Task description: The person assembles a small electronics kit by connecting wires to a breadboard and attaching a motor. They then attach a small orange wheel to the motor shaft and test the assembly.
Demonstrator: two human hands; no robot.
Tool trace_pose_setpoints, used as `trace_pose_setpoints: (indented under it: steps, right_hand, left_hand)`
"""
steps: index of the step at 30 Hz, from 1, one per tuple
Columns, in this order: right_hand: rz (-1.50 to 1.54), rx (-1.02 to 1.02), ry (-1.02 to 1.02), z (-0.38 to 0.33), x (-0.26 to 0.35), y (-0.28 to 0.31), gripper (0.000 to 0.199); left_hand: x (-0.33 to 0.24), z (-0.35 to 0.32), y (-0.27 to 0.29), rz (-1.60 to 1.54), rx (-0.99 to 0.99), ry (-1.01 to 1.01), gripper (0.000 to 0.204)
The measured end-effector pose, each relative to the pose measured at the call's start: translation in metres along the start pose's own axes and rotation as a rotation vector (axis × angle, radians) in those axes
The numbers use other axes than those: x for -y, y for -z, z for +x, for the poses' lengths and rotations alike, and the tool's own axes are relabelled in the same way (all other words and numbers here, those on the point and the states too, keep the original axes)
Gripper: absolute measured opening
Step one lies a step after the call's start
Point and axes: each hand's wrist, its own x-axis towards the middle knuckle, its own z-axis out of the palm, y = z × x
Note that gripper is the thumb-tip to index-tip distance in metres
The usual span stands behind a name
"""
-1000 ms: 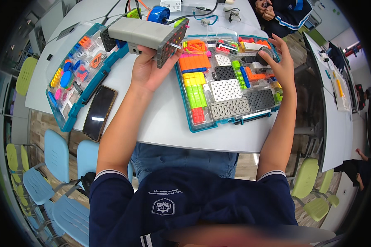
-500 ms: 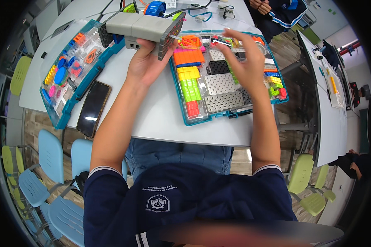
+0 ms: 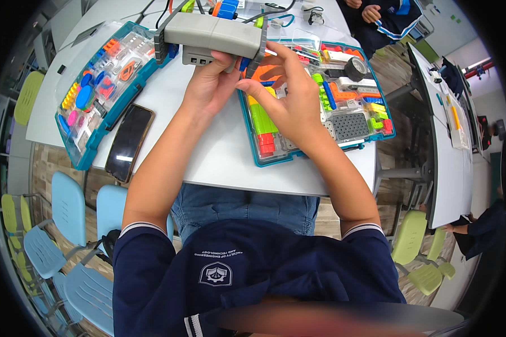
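Note:
A building-kit model with a long grey block [image 3: 213, 31] is raised above the table. Dark plates flank the block, and a blue and orange part [image 3: 226, 9] shows at its far side. My left hand [image 3: 209, 84] grips the block from beneath, its thumb on the underside. My right hand [image 3: 292, 98] is at the right-hand dark plate [image 3: 258, 56]. Its fingers lie along the plate's outer side and its thumb reaches below the plate's lower edge, close to my left hand. A small blue piece [image 3: 244, 63] shows between the hands. The model hides some fingertips.
A teal-edged parts case [image 3: 258, 163] with colourful pieces lies under my right hand, a grey wheel [image 3: 355, 69] on top. Another teal case [image 3: 84, 160] and a black phone [image 3: 129, 143] are at left. A person's hands [image 3: 371, 11] show at the far right.
My right hand has moved left from over the case to the model's right-hand plate. The model has shifted right and turned, so its plate is seen more edge-on.

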Motion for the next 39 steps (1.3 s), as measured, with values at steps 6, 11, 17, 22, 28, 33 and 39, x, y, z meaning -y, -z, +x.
trace_pose_setpoints:
  steps: [6,11,17,22,28,33,39]
  right_hand:
    - [0.196,0.015,-0.127,-0.006,-0.003,0.004,0.054]
    - [0.361,-0.005,-0.174,-0.003,-0.018,0.008,0.042]
    - [0.536,0.002,-0.203,-0.001,-0.028,0.015,0.033]
    - [0.598,0.043,-0.228,0.000,-0.028,0.021,0.033]
    - [0.838,0.046,-0.341,0.006,-0.036,0.029,0.033]
    - [0.869,0.071,-0.383,0.009,-0.048,0.035,0.028]
    - [0.922,0.043,-0.438,0.011,-0.060,0.038,0.030]
  left_hand:
    - [-0.004,-0.001,-0.007,-0.011,0.078,0.044,0.048]
    - [-0.006,0.003,-0.012,0.132,0.233,-0.037,0.060]
    - [-0.005,0.003,-0.015,0.139,0.250,0.031,0.072]
    - [-0.006,0.002,-0.022,0.175,0.226,0.062,0.079]
    - [-0.014,-0.001,-0.028,0.324,0.229,0.083,0.097]
    - [-0.017,0.000,-0.028,0.328,0.326,0.174,0.120]
    - [-0.018,0.002,-0.035,0.111,0.278,0.218,0.132]
